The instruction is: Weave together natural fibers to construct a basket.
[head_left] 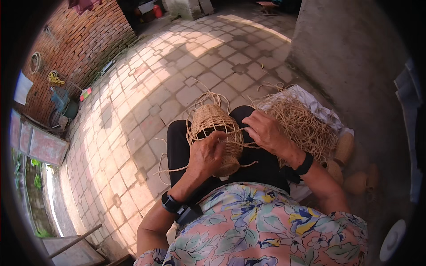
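A woven straw basket [212, 116] lies across my lap between my knees, its closed weave toward the far end and an open lattice nearer me. My left hand [205, 154] is closed at the basket's near side, its fingertips pinching a straw cord [237, 130] by the lattice. To the right, my right hand [267, 132] pinches the same cord between thumb and fingers, a little apart from the basket. Loose strands stick out around the basket, and one twisted strand [177, 170] runs out left beneath my left wrist. My left palm hides part of the weave.
A heap of loose straw cord [301, 119] sits on a white sack [329, 110] at my right. Several finished-looking woven pieces [345, 148] lie beside it, near a grey wall [350, 53]. Paving tiles [133, 133] cover the floor; a brick wall [88, 40] stands far left.
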### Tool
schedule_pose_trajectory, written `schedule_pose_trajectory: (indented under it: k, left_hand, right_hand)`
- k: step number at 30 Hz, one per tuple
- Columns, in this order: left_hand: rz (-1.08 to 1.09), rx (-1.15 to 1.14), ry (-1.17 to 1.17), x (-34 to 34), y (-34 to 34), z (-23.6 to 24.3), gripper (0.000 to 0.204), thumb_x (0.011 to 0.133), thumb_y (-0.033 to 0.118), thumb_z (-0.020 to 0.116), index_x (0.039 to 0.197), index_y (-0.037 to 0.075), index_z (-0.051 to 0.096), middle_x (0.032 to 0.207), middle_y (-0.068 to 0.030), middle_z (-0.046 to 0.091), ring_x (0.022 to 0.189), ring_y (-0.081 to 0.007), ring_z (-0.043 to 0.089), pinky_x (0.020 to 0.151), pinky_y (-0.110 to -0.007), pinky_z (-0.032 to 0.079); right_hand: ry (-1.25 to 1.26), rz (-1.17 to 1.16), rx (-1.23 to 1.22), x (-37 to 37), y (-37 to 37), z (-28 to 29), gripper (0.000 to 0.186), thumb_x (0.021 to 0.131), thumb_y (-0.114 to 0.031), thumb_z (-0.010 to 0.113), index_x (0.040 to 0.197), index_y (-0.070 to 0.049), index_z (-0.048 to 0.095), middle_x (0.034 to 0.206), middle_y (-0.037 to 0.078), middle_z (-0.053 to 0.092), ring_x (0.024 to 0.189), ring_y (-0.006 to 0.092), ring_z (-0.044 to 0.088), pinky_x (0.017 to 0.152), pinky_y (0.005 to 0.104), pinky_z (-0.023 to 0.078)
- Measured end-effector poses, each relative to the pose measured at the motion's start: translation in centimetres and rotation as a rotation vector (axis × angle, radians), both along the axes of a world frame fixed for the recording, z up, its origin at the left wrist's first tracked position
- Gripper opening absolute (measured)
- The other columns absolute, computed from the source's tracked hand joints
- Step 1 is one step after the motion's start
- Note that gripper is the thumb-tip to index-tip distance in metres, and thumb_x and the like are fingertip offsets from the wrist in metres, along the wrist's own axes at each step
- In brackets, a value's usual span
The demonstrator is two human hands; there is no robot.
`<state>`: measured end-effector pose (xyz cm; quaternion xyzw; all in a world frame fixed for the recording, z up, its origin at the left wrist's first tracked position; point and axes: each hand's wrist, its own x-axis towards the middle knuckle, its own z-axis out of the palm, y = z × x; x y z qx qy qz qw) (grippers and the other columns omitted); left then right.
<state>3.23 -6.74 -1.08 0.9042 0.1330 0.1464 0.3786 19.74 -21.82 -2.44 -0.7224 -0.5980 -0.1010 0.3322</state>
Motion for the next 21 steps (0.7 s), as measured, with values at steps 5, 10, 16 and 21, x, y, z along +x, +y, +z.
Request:
schedule_pose_trajectory:
  k: [5, 10, 16, 21]
  left_hand:
    - [-0.015, -0.278, 0.053, 0.2, 0.6, -0.4, 0.023, 0.086, 0.011, 0.056, 0.109, 0.005, 0.058, 0.079, -0.0097, 0.065, 0.066, -0.0125, 0.062, 0.059, -0.028, 0.05]
    - [-0.019, -0.308, 0.094, 0.0, 0.5, -0.2, 0.025, 0.087, 0.012, 0.059, 0.111, 0.006, 0.057, 0.082, -0.0083, 0.064, 0.067, -0.0114, 0.062, 0.06, -0.026, 0.051]
    - [-0.039, -0.36, 0.13, 0.2, 0.7, -0.1, 0.027, 0.089, 0.016, 0.06, 0.114, 0.006, 0.055, 0.084, -0.0081, 0.064, 0.069, -0.0111, 0.063, 0.061, -0.026, 0.052]
    - [-0.031, -0.392, 0.089, 0.2, 0.2, -0.6, 0.029, 0.087, 0.017, 0.062, 0.113, 0.006, 0.056, 0.078, -0.0085, 0.063, 0.064, -0.0134, 0.062, 0.059, -0.027, 0.05]
  right_hand:
    - [-0.107, 0.118, -0.06, -0.5, 1.7, -1.4, 0.014, 0.073, -0.003, 0.063, 0.08, -0.003, 0.052, 0.08, 0.011, 0.05, 0.079, 0.0283, 0.055, 0.069, 0.0376, 0.049]
    - [-0.045, -0.286, -0.025, 2.7, 0.2, -1.7, 0.009, 0.078, -0.004, 0.059, 0.078, -0.003, 0.051, 0.074, 0.016, 0.056, 0.068, 0.0362, 0.059, 0.06, 0.0426, 0.049]
    - [1.525, 0.005, -0.112, 1.7, -0.1, -1.4, 0.014, 0.086, -0.017, 0.065, 0.086, -0.005, 0.059, 0.07, 0.0, 0.059, 0.058, 0.0064, 0.056, 0.051, 0.0196, 0.048]
    - [1.567, -0.024, -0.139, -0.9, 1.8, -3.0, 0.013, 0.085, -0.017, 0.065, 0.084, -0.005, 0.058, 0.07, 0.001, 0.06, 0.056, 0.009, 0.056, 0.049, 0.0213, 0.047]
